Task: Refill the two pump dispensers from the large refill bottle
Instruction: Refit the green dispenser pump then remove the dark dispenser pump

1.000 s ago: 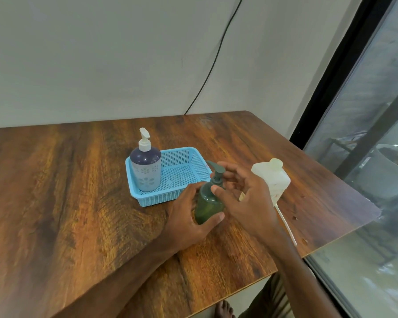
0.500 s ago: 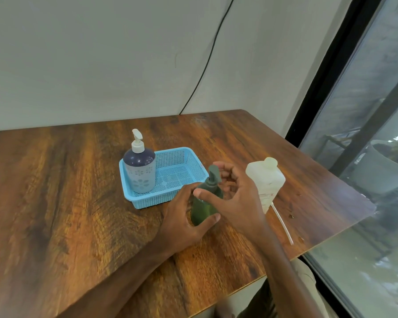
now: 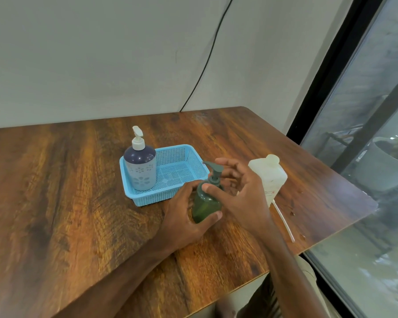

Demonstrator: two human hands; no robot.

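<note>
Green pump dispenser (image 3: 206, 203), upright on table (image 3: 55, 203): left hand (image 3: 184, 216) wrapped round its body to steady it, right hand (image 3: 241, 191) pinching its pump collar, probably to unscrew it; just beyond-left of this grip, blue basket (image 3: 175, 146) holding second dispenser (image 3: 140, 171); to the right, capped refill bottle (image 3: 274, 177).
</note>
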